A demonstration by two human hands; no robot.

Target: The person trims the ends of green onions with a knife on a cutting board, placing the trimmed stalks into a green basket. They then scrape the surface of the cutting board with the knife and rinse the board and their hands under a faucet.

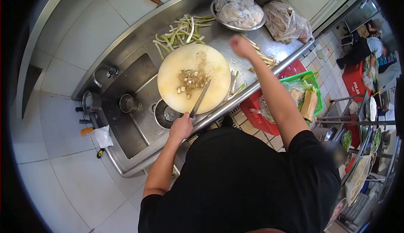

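My left hand (182, 127) is closed round the handle of a kitchen knife (200, 99), its blade lying over the round cutting board (168, 75). Cut-off scallion root ends (190, 80) sit in a pile on the board, by the knife's tip. Beyond the board's right side, my right hand (242, 46) is raised over the sink counter with its fingers curled in; what they hold, if anything, is hidden. Scallion stalks (265, 57) lie beside and partly behind that hand. More trimmed scallions (185, 32) are heaped behind the board.
A metal bowl (237, 26) with bagged food and a plastic bag (286, 22) stand at the back right. Left of the board is a sink basin (126, 125) with a metal cup (128, 103). Red and green crates (318, 98) stand right of the counter edge. Another person (370, 46) is farther off.
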